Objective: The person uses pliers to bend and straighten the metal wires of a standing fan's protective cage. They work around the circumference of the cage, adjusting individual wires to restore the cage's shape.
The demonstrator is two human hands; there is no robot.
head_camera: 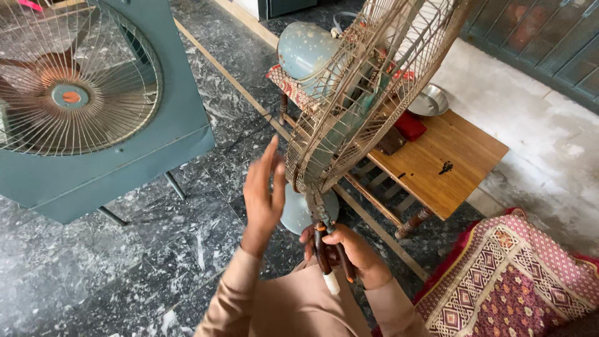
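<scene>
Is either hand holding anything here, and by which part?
The right hand grips pliers by their handles, jaws at the fan guard rim. The left hand is open, holding nothing.

Pliers (pixel 329 253) gripping fan guard (pixel 368 93)
Dark-handled pliers, near centre, jaws at the rusty wire guard's lower rim; guard tilted, extending far-right.

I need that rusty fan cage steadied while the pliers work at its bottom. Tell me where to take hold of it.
Grip the fan guard on its outer rim, coming from the left, where the open left hand already hovers. The rim is the thickest ring; the thin wires look bendable. The right hand holds pliers at the bottom edge, so stay above it.
</scene>
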